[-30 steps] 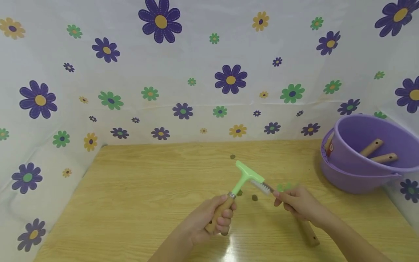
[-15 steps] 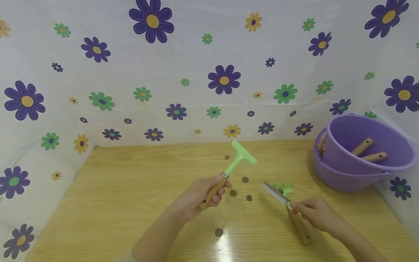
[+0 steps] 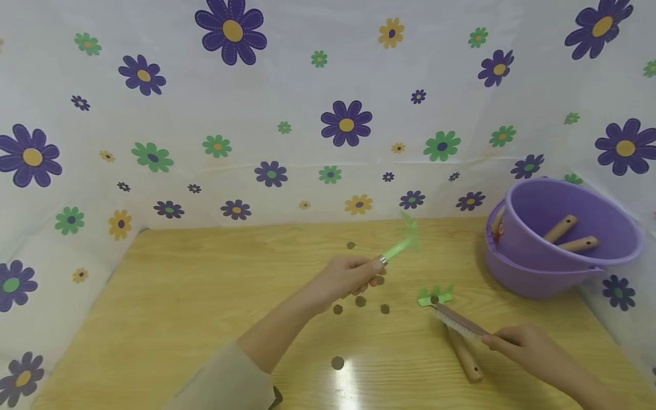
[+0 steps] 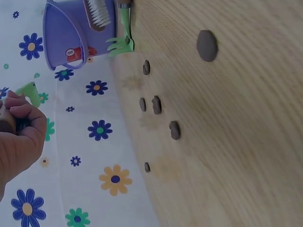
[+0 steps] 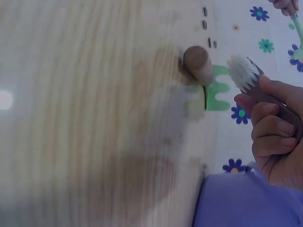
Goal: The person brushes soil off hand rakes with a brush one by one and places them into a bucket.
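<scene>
My left hand [image 3: 348,279] grips the wooden handle of a small garden tool with a green T-shaped head [image 3: 405,244], raised over the back of the table. Its head is blurred in the head view. In my right hand [image 3: 528,347], thumb and fingers hold a scrubbing brush [image 3: 461,322] with a brown back and white bristles, tilted down to the left. The brush overlaps a green rake [image 3: 435,297] lying on the table with its wooden handle [image 3: 465,359] towards me. Several dark, flat pebble-like pieces [image 3: 360,301] lie left of the rake; one rests over its head.
A purple bucket [image 3: 538,282] stands at the back right with wooden handles [image 3: 561,229] sticking up inside. Behind the table [image 3: 215,319] hangs a white flowered sheet [image 3: 287,85]. One dark piece [image 3: 337,363] lies apart nearer me.
My left hand has moved forward and right with the T-headed tool, away from the brush, turning the tool. My right hand has drawn the brush right and down, over the rake.
</scene>
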Demonstrator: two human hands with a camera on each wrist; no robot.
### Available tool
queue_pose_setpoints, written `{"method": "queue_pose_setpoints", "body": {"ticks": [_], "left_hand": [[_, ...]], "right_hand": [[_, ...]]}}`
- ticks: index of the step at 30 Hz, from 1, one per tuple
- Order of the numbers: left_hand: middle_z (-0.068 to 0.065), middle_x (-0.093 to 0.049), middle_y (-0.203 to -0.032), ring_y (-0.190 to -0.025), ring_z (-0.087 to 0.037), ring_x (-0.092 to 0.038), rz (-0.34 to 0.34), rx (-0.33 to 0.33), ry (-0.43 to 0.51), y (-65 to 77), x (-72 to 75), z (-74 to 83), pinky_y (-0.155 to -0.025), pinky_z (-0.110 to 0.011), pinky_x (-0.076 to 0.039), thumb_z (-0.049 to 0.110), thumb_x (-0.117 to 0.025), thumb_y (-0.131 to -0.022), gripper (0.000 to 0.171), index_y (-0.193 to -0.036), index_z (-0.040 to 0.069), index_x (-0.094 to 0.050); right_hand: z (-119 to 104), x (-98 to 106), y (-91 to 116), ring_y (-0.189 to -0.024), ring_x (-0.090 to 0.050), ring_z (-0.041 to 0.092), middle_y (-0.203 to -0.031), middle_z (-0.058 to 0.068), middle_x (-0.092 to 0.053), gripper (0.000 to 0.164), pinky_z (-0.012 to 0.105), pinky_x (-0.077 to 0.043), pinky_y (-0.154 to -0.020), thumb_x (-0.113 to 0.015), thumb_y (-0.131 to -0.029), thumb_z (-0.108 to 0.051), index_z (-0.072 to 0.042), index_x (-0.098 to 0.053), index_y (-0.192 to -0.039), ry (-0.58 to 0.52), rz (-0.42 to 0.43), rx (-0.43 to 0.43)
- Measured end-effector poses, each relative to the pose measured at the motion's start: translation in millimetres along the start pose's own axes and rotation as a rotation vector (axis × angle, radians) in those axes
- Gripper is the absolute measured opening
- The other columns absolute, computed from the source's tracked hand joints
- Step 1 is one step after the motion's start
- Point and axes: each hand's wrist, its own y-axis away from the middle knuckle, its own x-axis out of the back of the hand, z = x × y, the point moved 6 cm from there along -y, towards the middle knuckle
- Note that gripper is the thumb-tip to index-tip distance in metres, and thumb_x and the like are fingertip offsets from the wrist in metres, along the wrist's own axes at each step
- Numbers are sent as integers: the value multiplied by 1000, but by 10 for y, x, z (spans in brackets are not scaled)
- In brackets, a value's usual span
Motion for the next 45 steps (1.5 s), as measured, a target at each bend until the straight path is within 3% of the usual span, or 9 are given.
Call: {"method": "queue_pose_setpoints", "body": {"ticks": [7, 10, 22, 26, 30, 34, 41, 42, 45], "left_hand": [[-1, -61, -82, -69, -12, -48, -25, -70, -41, -403, -320, 256, -57, -21, -44, 39, -56, -94, 36, -111, 9, -67], [1, -63, -85, -69, -10, -50, -17, -92, -46, -589, -477, 371, -53, -19, -43, 37, -59, -93, 32, -110, 11, -68], [2, -56, -68, -60, -6, -48, 89, -157, -31, -1160, -994, 848, -49, -18, -42, 34, -68, -87, 26, -104, 15, -72], [5, -58, -73, -65, -4, -47, 118, -126, -56, -1239, -1167, 903, -50, -17, -40, 33, -71, -85, 26, -103, 14, -73], [5, -67, -101, -84, -3, -57, 186, -79, -169, -1270, -1265, 931, -64, -15, -48, 32, -74, -82, 37, -114, 14, -68], [2, -67, -111, -92, -6, -62, 232, -55, -97, -1268, -1309, 959, -72, -16, -52, 28, -76, -80, 46, -121, 10, -63], [0, -64, -119, -102, -3, -61, 64, -151, 271, -1277, -1448, 1070, -83, -14, -51, 13, -71, -85, 52, -133, 7, -51], [-3, -64, -119, -102, -4, -62, 46, -168, 281, -1270, -1451, 1080, -84, -14, -51, 11, -69, -86, 51, -134, 6, -50], [-5, -65, -116, -99, -5, -62, 63, -205, 121, -1216, -1401, 1033, -80, -13, -50, 15, -64, -90, 45, -132, 4, -52]], "right_hand": [[339, 92, 218, -82, -65, 21, -93, 9, -71, 32, 37, -55, -67, -51, -98, -29, -5, -72, -96, 52, -27, -134], [431, 116, 280, -88, -65, 30, -97, 14, -70, 35, 47, -55, -71, -50, -98, -32, -3, -71, -99, 30, -38, -203], [539, 126, 396, -91, -65, 35, -100, 17, -69, 40, 48, -55, -71, -48, -99, -33, 2, -68, -106, -1, -59, -261], [564, 109, 415, -92, -64, 37, -100, 17, -69, 41, 51, -55, -73, -48, -99, -33, 2, -67, -106, -9, -62, -271], [579, 110, 434, -93, -64, 38, -100, 17, -69, 39, 52, -54, -73, -47, -99, -31, 1, -68, -105, -17, -62, -251], [594, 123, 461, -94, -63, 42, -102, 21, -68, 37, 53, -54, -73, -47, -100, -29, 1, -69, -103, -11, -51, -227], [621, 128, 486, -94, -63, 39, -102, 19, -69, 36, 52, -54, -73, -46, -100, -29, -2, -69, -102, 1, -42, -238], [621, 133, 484, -91, -64, 35, -100, 18, -69, 35, 50, -54, -72, -47, -100, -29, -3, -70, -101, 13, -32, -234], [629, 169, 482, -86, -64, 30, -97, 14, -70, 33, 46, -55, -72, -48, -100, -28, -4, -71, -98, 47, 15, -238]]}}
